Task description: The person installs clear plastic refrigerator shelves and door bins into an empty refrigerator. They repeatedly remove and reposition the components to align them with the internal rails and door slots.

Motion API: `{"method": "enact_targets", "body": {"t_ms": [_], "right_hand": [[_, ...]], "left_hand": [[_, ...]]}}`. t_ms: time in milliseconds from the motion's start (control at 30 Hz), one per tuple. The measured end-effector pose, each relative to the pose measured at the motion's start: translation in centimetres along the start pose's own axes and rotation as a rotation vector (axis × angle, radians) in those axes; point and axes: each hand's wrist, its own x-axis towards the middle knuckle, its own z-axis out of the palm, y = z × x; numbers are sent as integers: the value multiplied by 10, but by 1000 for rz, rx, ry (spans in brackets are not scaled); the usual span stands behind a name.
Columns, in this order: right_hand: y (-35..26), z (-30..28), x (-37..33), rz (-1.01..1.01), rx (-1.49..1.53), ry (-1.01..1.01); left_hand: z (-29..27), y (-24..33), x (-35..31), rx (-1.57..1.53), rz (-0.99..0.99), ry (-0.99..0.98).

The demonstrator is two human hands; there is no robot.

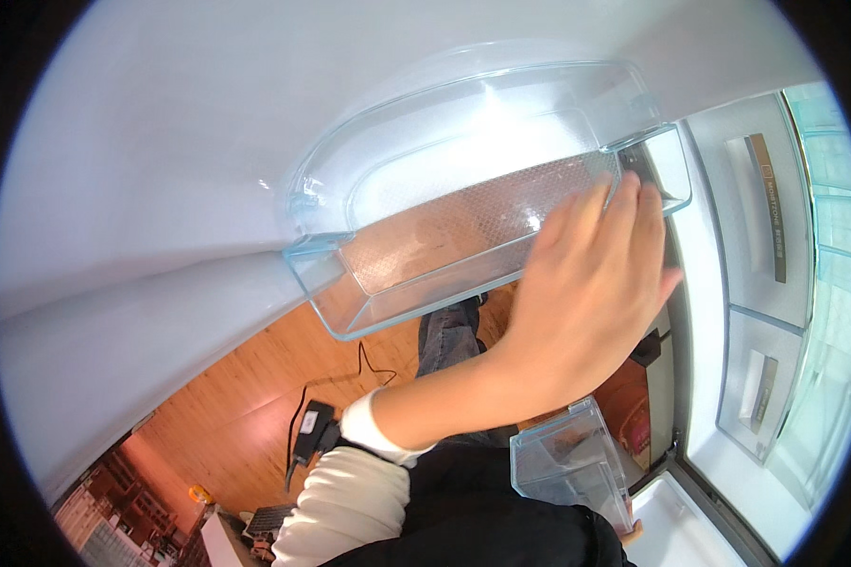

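A clear plastic door bin (463, 227) with bluish edges sits against the white inner wall of a fridge door. My left hand (596, 283) reaches over the bin's right end, back of the hand up. Its fingers are stretched out over the front rim and appear to touch the bin; the fingertips lie partly inside. A second clear plastic bin (572, 458) is held low in front of my body, at the lower right. Only some fingers of my right hand (633, 534) show, closed at that bin's lower edge; the rest is hidden.
On the right is the fridge interior, with white drawer fronts (761, 208) and pale green glass shelves (832, 170). A white tray-like ledge (681, 520) is at the lower right. A black box with a cable (314, 430) is at my left wrist. Below lies a wooden floor (255, 397).
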Motion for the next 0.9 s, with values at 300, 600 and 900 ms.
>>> {"method": "enact_targets", "body": {"t_ms": [300, 600, 900], "right_hand": [[-2, 19, -12, -47, -85, 175], [-9, 2, -3, -129, 84, -47], [-59, -11, -33, -674, 84, -116]], "left_hand": [[78, 9, 21, 296, 24, -382], [63, 21, 28, 258, -72, -424], [33, 103, -46, -871, -122, -720]]}}
